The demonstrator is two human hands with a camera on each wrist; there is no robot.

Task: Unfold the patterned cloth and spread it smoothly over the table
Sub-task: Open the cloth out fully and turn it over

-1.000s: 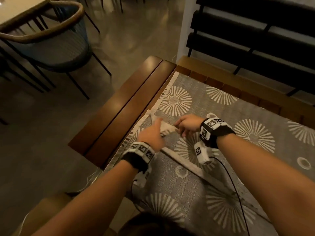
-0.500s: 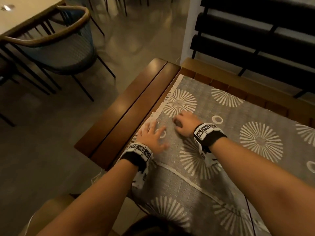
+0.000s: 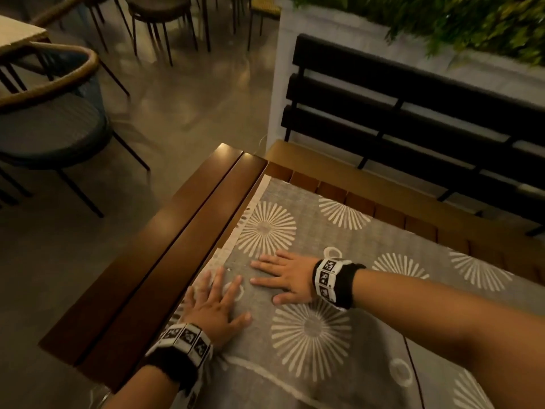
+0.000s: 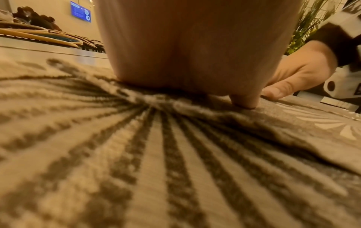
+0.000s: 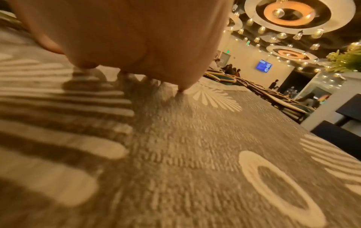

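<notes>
Chair (image 3: 53, 125): dark seat, curved wooden back, on the floor at left.
Bench (image 3: 413, 113): black slats, behind.
Plants (image 3: 472, 22): green, above bench.

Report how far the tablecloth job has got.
Done: the patterned cloth is opened out and lies on the wooden table, its far corner flat.
In hand: the left hand and right hand press flat on it near the left edge, fingers straight.
Left: a pale seam or fold line crosses the near part, and bare planks show along the left and far sides, so smoothing and centring may remain.
</notes>
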